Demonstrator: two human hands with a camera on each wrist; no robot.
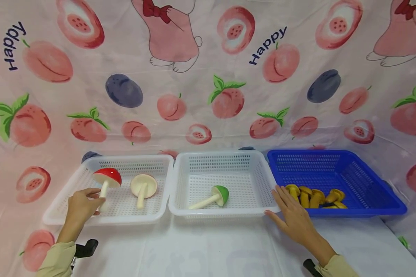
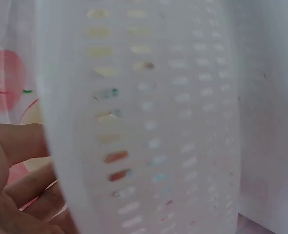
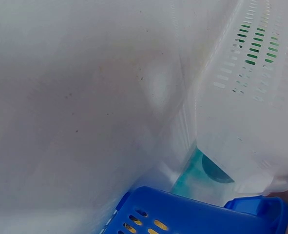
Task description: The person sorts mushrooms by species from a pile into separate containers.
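Note:
My left hand (image 1: 82,206) pinches the pale stem of a red-capped toy mushroom (image 1: 108,177) over the left white basket (image 1: 124,220). A mushroom (image 1: 143,187) with its cream underside showing lies in that basket, right of the hand. In the left wrist view, the curled fingers (image 2: 34,187) are partly hidden behind the basket's slotted wall. With fingers stretched out, my right hand (image 1: 292,219) rests at the rims where the middle white basket (image 1: 225,212) meets the blue basket (image 1: 360,211). A green-capped mushroom (image 1: 220,195) lies on its side in the middle basket.
Several yellow-brown mushrooms (image 1: 317,198) are bunched at the blue basket's near left. The three baskets stand side by side on a white table (image 1: 208,246), against a fruit-patterned cloth (image 1: 201,88) at the back.

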